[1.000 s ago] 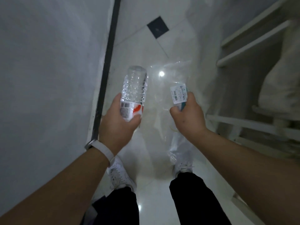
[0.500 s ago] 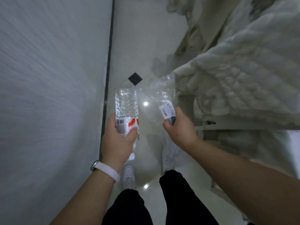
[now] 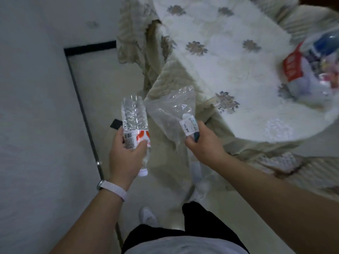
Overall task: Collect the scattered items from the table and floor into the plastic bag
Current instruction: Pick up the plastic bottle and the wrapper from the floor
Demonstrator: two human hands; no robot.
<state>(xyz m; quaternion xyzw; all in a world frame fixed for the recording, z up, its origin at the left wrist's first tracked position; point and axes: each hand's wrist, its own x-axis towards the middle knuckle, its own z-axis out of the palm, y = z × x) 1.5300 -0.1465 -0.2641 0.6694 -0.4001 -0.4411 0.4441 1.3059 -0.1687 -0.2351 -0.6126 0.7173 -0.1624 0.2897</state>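
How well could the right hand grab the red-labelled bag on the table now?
Probably not yet: the right hand pinches a clear bag, and the red-labelled bag lies well beyond it.

Nothing legible. Bottle [image 3: 133, 114] label [image 3: 137, 138] and clear bag [image 3: 165, 110] sticker [image 3: 189, 126] show barcodes — print blurred. Red panel [image 3: 291, 66], far right — unreadable.

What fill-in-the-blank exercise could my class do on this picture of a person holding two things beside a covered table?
1. The left hand grips a clear plastic ___ with a red and white label.
2. Its cap, pointing back toward the person, is coloured ___.
3. The right hand pinches a transparent ___ that carries a barcode sticker.
4. The pale band is worn on the ___ wrist.

Missing words: bottle; white; bag; left.
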